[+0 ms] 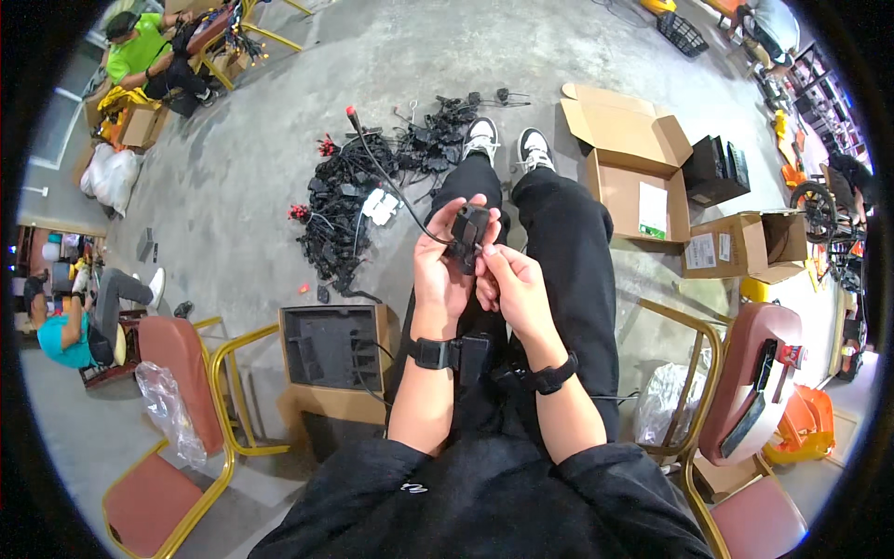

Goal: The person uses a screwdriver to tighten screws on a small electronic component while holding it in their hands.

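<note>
My left hand (435, 244) holds a small black device (469, 230) upright above my lap, with its fingers wrapped round it. A black cable (391, 177) with a red tip (353, 115) rises from the device toward the upper left. My right hand (507, 286) is closed, with thumb and index finger pinched at the lower right of the device on something too small to make out. Both wrists wear black straps, and another black unit (475, 357) rests in my lap.
Tangled black parts (331, 214) lie before my shoes (480, 140). An open carton (633, 168), black boxes (715, 172) and another box (736, 244) stand right; a box with a dark insert (331, 345) sits left. Chairs (166, 363) flank me. Other people (130, 56) sit at upper left, left and upper right.
</note>
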`<action>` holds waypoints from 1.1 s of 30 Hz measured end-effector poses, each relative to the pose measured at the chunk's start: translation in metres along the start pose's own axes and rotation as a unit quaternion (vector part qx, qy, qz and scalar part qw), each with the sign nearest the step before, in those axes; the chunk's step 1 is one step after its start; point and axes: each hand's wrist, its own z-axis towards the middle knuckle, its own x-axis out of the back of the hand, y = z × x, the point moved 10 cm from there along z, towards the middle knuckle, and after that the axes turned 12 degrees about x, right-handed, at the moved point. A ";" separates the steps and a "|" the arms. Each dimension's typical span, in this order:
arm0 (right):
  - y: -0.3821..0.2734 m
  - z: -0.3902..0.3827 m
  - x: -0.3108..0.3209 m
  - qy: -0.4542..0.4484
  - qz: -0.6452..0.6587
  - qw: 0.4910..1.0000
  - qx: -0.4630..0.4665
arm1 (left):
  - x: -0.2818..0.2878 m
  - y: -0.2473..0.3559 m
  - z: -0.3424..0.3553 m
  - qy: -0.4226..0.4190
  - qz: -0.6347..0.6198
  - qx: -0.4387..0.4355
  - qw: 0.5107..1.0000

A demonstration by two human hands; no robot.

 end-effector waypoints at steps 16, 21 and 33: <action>-0.089 -0.022 -0.026 -0.087 -0.299 0.935 0.170 | -0.043 0.021 -0.025 0.141 0.194 -0.004 0.971; -0.089 -0.026 -0.025 -0.064 -0.245 0.957 0.139 | -0.050 0.021 -0.034 0.108 0.245 0.024 0.963; -0.077 -0.026 -0.012 -0.053 -0.123 0.990 0.052 | -0.079 0.019 -0.039 -0.034 0.299 0.007 0.954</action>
